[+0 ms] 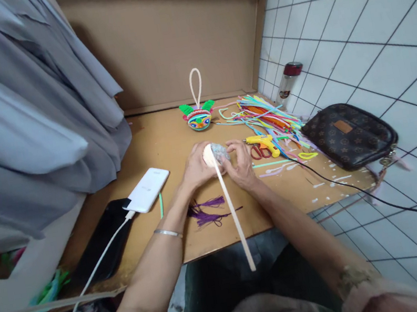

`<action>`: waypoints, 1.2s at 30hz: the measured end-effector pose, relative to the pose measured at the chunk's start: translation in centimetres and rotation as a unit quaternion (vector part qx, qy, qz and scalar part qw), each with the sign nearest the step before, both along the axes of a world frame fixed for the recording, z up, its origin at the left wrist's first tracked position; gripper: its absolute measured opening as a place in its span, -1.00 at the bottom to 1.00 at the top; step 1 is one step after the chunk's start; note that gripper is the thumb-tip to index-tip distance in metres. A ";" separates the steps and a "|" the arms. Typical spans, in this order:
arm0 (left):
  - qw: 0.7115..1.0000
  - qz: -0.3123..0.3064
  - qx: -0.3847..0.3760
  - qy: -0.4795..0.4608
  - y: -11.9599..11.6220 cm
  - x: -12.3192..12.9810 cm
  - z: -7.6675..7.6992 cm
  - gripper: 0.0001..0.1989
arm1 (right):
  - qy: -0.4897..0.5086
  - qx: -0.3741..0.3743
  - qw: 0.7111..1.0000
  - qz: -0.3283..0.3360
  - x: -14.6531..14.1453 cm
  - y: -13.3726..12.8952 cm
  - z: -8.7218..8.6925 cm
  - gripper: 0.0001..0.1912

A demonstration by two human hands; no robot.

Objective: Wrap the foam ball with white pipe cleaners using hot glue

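Note:
Near the middle of the table (138,146), my left hand (195,167) is wrapped round the left side of a rounded ball (209,156), cream on one side and grey-blue on the other. My right hand (242,165) touches the ball's right side with its thumb, its index finger raised and curved. A long cream strip (235,220) runs from the ball down past the table's front edge. Purple tassels (210,214) lie below the hands. Beyond them sits a colourful animal-head ornament (199,119) with green ears and a cream loop on top.
Right of my hands lie a yellow glue gun (264,144), red-handled scissors (259,152) and a pile of colourful strips (265,114). Farther right are a bottle (289,84) and a brown bag (351,135). A white power bank (147,189) with a cable and a black phone (105,242) lie left.

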State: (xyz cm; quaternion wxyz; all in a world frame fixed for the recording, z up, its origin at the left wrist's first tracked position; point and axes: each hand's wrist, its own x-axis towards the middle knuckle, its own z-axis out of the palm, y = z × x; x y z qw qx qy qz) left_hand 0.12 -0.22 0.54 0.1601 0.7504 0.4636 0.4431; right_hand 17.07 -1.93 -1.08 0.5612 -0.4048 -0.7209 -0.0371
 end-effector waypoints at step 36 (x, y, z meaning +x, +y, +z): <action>0.994 0.045 -0.100 -0.022 -0.3 -0.8 1.7 -0.28 | 0.035 -0.214 0.907 -0.361 7.1 1.7 1.3 -0.42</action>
